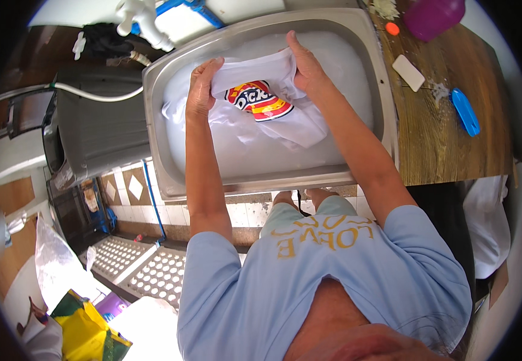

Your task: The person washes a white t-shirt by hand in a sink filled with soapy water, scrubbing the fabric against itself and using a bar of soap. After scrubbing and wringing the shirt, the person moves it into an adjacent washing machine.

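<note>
A wet white T-shirt (294,129) with a red, yellow and black print lies partly in cloudy, soapy water in a metal sink (381,108). My left hand (202,84) grips one side of the cloth, fingers folded round its edge. On the other side my right hand (306,66) holds the cloth too, thumb pointing up along it. Between both hands a stretch of fabric is raised above the water, with the print hanging just below. The rest of the shirt spreads in the water under my forearms.
A white tap (143,24) stands over the sink's far left corner. On the wooden counter (447,156) at right are a blue brush (465,112), a pale soap bar (408,73), an orange cap (392,29) and a purple container (434,18). A white hose (98,95) runs at left.
</note>
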`<state>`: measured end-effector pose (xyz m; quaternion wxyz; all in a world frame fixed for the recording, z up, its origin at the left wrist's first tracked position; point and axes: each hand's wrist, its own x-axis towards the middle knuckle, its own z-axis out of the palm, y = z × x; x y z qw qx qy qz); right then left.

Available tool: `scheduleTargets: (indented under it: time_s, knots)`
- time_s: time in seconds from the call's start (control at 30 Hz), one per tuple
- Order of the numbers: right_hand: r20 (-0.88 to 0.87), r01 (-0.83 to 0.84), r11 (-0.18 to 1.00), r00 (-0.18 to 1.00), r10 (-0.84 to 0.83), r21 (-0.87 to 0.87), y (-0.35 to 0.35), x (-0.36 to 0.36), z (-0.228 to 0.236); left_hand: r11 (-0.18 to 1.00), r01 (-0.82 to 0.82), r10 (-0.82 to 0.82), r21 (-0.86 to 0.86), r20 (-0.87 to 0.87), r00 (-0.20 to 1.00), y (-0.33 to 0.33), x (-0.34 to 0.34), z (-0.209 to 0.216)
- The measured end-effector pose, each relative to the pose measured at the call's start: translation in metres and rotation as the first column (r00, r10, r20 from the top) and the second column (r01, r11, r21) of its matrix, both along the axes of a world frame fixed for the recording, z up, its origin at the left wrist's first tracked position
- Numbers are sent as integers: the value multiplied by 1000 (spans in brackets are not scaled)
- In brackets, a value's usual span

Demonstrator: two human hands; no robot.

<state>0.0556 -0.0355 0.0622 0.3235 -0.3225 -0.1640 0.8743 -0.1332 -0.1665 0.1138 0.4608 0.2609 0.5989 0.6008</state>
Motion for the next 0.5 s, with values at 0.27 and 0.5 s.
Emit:
scheduleTargets:
  time_s: [0.27, 0.5]
  knots:
    - [-146, -350, 799, 871, 470, 489, 7, -32, 17, 942, -290, 276, 171, 103, 956, -58, -8, 3]
    - [26, -447, 576, 805, 593, 685, 13, -67, 47, 836, -429, 405, 343, 142, 903, -88, -24, -17]
